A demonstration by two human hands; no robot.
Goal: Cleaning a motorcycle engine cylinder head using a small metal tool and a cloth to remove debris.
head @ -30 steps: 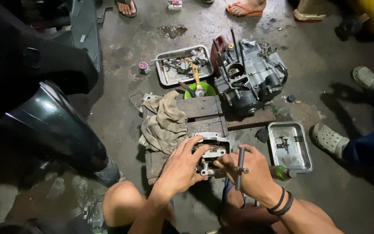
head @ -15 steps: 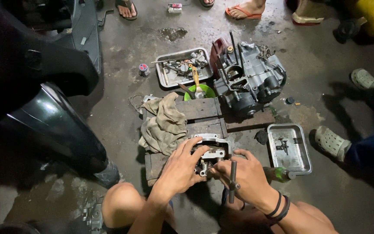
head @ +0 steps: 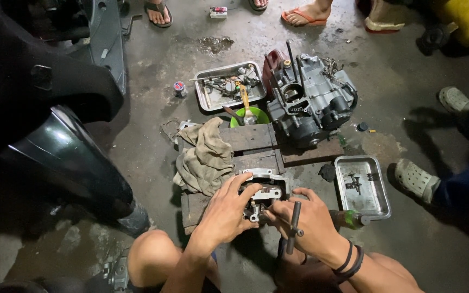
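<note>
Count of items: one cylinder head point(head: 264, 191), one T-handle wrench point(head: 294, 220), two metal trays, one engine block point(head: 310, 100), one rag point(head: 204, 157), one green bowl point(head: 256, 115) and one small can point(head: 179, 88).

The cylinder head rests on the wooden boards point(head: 251, 138), near me at the centre of the floor. My left hand point(head: 226, 214) covers its left side, fingers spread over the top and curled onto the casting, in firm contact. My right hand point(head: 310, 222) is closed around the T-handle wrench, fingers wrapped tight where shaft and crossbar meet.

Orientation: the long handle of the wrench runs near-to-far, slightly tilted, and stands up between my fingers. Its thinner shaft points left toward the cylinder head. The tip disappears among the head's fittings, so I cannot tell what it engages.

Hidden or unclear: my hands conceal the near half of the cylinder head. The far tray point(head: 229, 86) holds a jumble of small parts that I cannot separate. The right tray point(head: 378, 203) holds a few small pieces. A green-handled tool point(head: 348, 218) shows partly behind my right hand. Other people's feet are cut off at the far and right edges.
</note>
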